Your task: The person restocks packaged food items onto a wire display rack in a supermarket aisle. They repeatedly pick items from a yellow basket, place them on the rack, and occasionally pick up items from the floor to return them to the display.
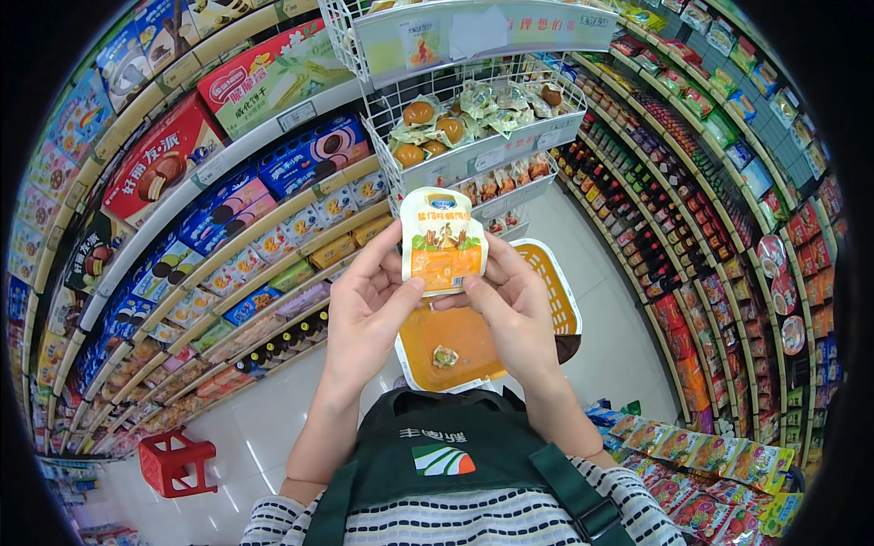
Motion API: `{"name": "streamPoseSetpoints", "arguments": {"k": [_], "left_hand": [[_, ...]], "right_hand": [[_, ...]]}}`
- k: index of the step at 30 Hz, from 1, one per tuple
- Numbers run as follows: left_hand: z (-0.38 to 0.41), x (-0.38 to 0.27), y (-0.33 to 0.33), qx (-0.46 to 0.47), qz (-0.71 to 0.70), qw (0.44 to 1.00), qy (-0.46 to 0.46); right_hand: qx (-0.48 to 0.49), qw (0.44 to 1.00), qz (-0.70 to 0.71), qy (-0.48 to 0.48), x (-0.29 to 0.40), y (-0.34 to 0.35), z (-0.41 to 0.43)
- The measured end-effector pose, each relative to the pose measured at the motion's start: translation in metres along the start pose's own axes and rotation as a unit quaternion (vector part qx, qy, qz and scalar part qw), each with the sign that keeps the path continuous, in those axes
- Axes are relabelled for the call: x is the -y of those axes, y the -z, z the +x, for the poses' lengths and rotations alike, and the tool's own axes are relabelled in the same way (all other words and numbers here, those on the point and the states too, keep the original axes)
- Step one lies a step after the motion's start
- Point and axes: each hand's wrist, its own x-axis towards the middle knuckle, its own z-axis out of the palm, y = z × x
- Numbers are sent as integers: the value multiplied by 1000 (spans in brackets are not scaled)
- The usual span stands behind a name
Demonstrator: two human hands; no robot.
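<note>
A small orange and cream snack packet (445, 240) is held upright between both hands, its printed front facing me. My left hand (372, 300) grips its left edge, thumb on the lower left corner. On the right edge, my right hand (513, 300) holds it the same way. Beneath the hands is an orange plastic basket with a white rim (575, 307), and one small wrapped item (444, 356) lies on its bottom. Just beyond the packet, a white wire rack (403, 164) carries wrapped brown eggs (418, 112) and other small packets.
Shelves of boxed biscuits (311, 153) curve along the left. Bottles (604, 198) and bagged snacks line shelves on the right. A red plastic stool (177, 464) lies on the floor at lower left. Hanging snack packets (710, 450) are at lower right, near my elbow.
</note>
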Motion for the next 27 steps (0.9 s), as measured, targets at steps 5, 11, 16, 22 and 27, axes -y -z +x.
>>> {"name": "streamPoseSetpoints", "arguments": {"k": [5, 11, 16, 22, 27], "left_hand": [[1, -2, 5, -10, -37, 999, 7], [2, -5, 0, 16, -76, 997, 2], [-1, -6, -6, 34, -73, 997, -8], [-1, -6, -8, 45, -88, 995, -23], [-2, -7, -7, 38, -92, 995, -31]], "right_hand": [[10, 998, -63, 20, -21, 16, 5], [-16, 996, -75, -41, -37, 28, 5], [-59, 991, -119, 13, -38, 27, 10], [-86, 993, -69, 40, -29, 28, 13], [-99, 992, -33, 64, -20, 27, 14]]}}
